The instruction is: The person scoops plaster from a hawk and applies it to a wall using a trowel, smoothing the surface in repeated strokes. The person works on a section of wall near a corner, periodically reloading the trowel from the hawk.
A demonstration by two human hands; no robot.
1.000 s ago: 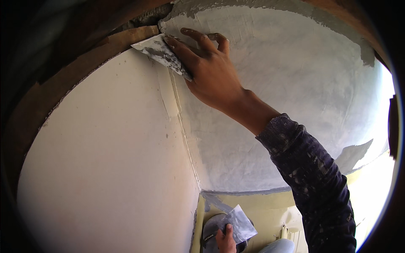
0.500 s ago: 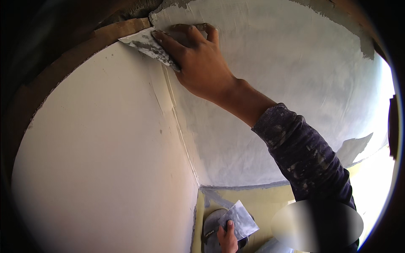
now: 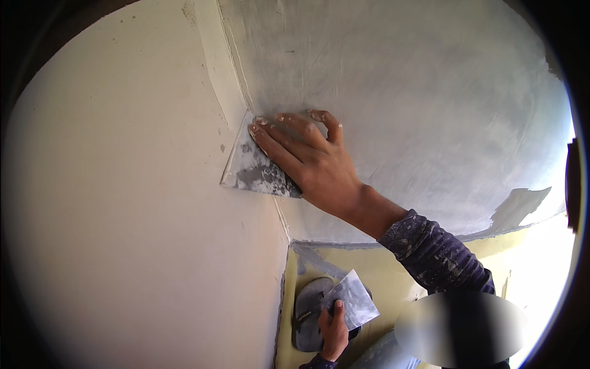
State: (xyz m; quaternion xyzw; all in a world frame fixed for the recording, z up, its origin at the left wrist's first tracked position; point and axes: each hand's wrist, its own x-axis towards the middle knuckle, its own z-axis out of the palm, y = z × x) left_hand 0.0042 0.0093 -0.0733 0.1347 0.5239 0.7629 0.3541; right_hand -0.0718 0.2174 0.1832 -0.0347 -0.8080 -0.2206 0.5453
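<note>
My right hand (image 3: 319, 163) grips a putty-smeared metal scraper blade (image 3: 246, 172), fingertips spread along it, and presses it against the corner seam between a smooth white wall (image 3: 135, 197) at left and a grey skim-coated wall (image 3: 418, 104) at right. A thin ridge of filler runs along the seam above and below the blade. Low in the view my left hand (image 3: 333, 333) holds a second square metal blade (image 3: 353, 295) smeared with pale grey putty, thumb on its face.
Beneath the walls is a pale yellow floor (image 3: 399, 270) with grey smears along its edge. A grey flip-flop (image 3: 307, 313) lies under my left hand, and a bluish trouser leg (image 3: 387, 350) shows at the bottom. Bright light comes from the right; a blurred oval covers the lower right.
My right hand and its blade have moved down the seam from the top end toward the middle. The view has shifted, and the top border has left it.
</note>
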